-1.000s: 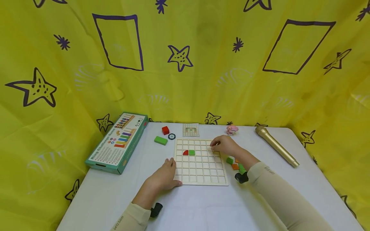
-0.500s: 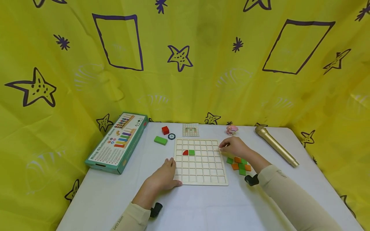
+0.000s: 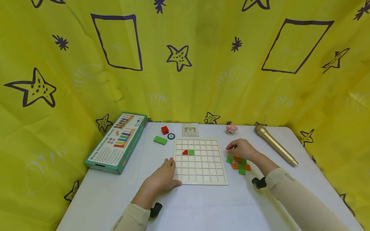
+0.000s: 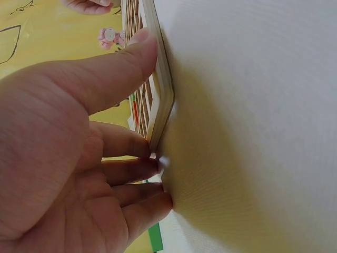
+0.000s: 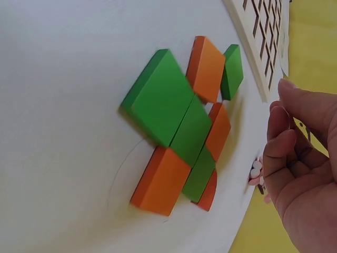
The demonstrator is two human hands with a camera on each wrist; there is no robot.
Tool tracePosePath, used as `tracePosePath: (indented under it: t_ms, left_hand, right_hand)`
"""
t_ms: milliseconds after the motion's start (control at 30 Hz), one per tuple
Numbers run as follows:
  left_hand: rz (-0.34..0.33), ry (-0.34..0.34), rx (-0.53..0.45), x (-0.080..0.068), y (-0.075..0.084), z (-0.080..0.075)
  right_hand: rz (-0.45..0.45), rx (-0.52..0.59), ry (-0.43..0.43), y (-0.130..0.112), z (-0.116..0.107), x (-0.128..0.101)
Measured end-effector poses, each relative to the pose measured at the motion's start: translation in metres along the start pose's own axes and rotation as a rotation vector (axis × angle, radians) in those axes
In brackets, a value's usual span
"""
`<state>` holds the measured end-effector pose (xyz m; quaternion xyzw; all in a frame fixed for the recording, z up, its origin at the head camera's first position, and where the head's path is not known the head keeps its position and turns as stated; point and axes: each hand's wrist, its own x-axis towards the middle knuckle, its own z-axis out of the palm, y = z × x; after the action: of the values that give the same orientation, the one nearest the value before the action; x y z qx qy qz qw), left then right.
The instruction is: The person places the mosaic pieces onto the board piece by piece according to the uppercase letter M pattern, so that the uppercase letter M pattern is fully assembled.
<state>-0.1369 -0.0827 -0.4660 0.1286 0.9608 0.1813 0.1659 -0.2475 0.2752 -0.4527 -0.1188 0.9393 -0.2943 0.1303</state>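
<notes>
A pale wooden grid board (image 3: 202,166) lies on the white table. My left hand (image 3: 163,175) holds its near left corner: in the left wrist view the thumb (image 4: 124,71) lies on one edge and the bent fingers (image 4: 124,142) meet the other. A red quarter-circle tile (image 3: 185,152) and a green square tile (image 3: 191,152) sit side by side in its cells. My right hand (image 3: 242,149) hovers right of the board with loosely bent fingers; nothing shows between them. Just below it lies a cluster of loose green tiles (image 5: 160,100) and orange tiles (image 5: 160,182).
A patterned card (image 3: 189,129) lies behind the board. Left of it are a red block (image 3: 164,130), a green block (image 3: 160,140) and a round token (image 3: 171,136). A game box (image 3: 117,142) stands far left; a pink figurine (image 3: 231,129) and gold microphone (image 3: 276,145) are right.
My right hand has moved right and slightly nearer, from over the board's right side to above the loose tiles, uncovering more of them. The left hand has stayed at the board's corner.
</notes>
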Motion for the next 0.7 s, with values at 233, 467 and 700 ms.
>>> tracePosePath:
  t_ms: [233,467,700]
  left_hand:
    - [0.014,0.002,-0.002,-0.002,0.001,-0.001]
    - [0.020,0.002,0.007,-0.002,0.001,-0.002]
    - [0.011,-0.006,0.001,0.000,0.000,-0.002]
  right_hand:
    - [-0.008,0.000,-0.006,0.007,-0.003,-0.008]
    - [-0.021,-0.018,-0.004,0.015,-0.005,-0.016]
    - [-0.019,-0.022,-0.010,0.024,-0.006,-0.020]
